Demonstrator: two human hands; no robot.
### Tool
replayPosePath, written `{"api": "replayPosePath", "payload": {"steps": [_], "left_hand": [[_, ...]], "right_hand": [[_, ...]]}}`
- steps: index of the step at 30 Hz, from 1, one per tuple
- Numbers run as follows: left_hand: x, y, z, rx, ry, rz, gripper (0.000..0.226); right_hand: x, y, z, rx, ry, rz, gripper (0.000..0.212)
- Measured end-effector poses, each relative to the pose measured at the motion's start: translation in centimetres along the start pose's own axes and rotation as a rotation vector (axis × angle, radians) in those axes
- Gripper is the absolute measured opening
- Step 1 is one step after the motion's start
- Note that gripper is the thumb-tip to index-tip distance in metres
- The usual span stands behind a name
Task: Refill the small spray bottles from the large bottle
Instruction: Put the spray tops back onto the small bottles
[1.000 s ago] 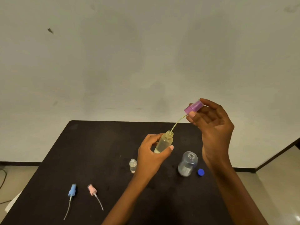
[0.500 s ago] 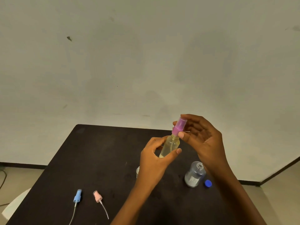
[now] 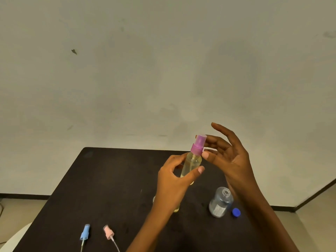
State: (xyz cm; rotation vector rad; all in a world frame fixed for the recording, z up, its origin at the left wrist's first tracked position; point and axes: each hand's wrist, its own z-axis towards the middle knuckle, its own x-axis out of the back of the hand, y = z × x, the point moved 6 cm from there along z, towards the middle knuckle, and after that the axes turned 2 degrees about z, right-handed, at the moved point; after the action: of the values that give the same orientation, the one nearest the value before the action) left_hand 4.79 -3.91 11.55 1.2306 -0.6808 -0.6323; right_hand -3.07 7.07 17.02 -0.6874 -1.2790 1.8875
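The left hand [image 3: 174,180] grips the small spray bottle [image 3: 190,166] above the table [image 3: 109,179], at 11 o'clock from the large bottle [image 3: 221,202]. The right hand [image 3: 231,157] has its fingers spread straight, the thumb touching the purple spray head [image 3: 198,145].

The left hand [image 3: 174,180] gripped a small spray bottle [image 3: 191,165] above the table [image 3: 101,179]. The right hand [image 3: 231,157] touched its purple sprayer [image 3: 198,145] with the thumb, fingers straight. The uncapped large bottle [image 3: 221,202] stood beside a blue cap [image 3: 236,212].

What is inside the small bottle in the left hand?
Pale yellowish liquid shows through the small bottle, under its purple spray cap. The left hand covers its lower part.
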Motion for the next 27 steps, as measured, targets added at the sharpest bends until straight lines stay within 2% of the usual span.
{"api": "replayPosePath", "payload": {"steps": [5,15,18,20,23,27], "left_hand": [[-0.32,0.15,0.09,-0.034,-0.013,-0.006,0.035],[-0.74,0.12,-0.11,-0.009,-0.022,-0.006,0.034],[-0.94,0.34,-0.28,-0.019,-0.041,0.012,0.031],[-0.94,0.3,-0.32,-0.023,-0.04,0.012,0.03],[-0.86,0.08,-0.31,-0.016,-0.028,-0.009,0.035],[-0.83,0.01,-0.37,-0.001,-0.026,-0.016,0.035]], "right_hand": [[-0.29,0.41,0.5,-0.07,-0.069,0.025,0.06],[0.11,0.49,0.18,-0.015,-0.005,-0.117,0.056],[0.08,0.68,0.11,-0.033,-0.018,-0.141,0.061],[-0.11,0.78,0.03,-0.048,-0.05,-0.091,0.065],[0.07,0.65,-0.09,-0.065,-0.052,0.039,0.061],[0.39,0.58,-0.02,-0.054,-0.02,0.05,0.058]]}}
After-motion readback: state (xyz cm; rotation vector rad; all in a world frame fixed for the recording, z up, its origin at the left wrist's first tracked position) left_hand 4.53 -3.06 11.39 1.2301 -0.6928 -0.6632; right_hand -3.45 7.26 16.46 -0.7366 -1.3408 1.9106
